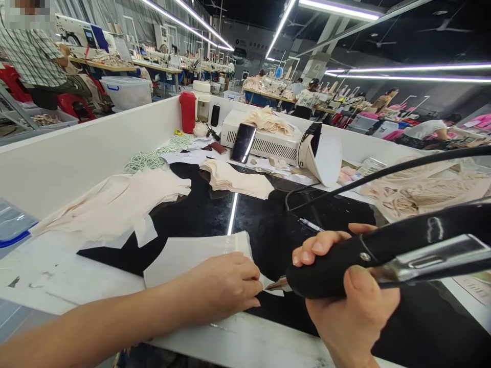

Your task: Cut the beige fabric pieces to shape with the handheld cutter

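Note:
My right hand (351, 294) grips a black handheld tool (387, 250) with a metal lever and a small pointed metal tip (276, 285); a black cable (383, 174) arcs away from it. The tip sits at the right edge of a clear plastic bag holding a white sheet (192, 255). My left hand (226, 286) lies flat on that bag, fingers together, pressing it onto the black glossy worktop (268, 225).
Cream fabric pieces (111, 204) lie left and centre. At the back are a white machine (264, 140) with a phone (243, 143) leaning on it, a red bottle (187, 111), and a white lamp head (324, 153). White partition walls (76, 153) enclose the bench. Other people work at distant tables.

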### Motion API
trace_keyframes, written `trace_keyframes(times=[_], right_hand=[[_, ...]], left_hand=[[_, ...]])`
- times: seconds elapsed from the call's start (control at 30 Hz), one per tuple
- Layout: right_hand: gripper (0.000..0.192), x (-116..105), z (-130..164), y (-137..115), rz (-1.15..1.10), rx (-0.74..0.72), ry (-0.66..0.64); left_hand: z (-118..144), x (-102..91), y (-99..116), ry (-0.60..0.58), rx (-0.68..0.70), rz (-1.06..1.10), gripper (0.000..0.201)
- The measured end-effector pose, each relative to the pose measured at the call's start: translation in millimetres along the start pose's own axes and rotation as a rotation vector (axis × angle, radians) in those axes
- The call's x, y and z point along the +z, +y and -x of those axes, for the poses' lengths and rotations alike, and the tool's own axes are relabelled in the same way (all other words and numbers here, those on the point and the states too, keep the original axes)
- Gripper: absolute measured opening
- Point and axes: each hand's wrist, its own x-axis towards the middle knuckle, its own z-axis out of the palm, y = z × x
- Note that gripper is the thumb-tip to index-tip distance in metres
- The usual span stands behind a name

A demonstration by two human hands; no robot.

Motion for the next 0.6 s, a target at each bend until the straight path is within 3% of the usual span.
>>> trace_keyframes(times=[0.6], right_hand=[[0.041,-12,-2,-4,0.023,0.003,0.03]], left_hand=[[0,-2.2,0,-0.008,0.003,0.017,0.015]])
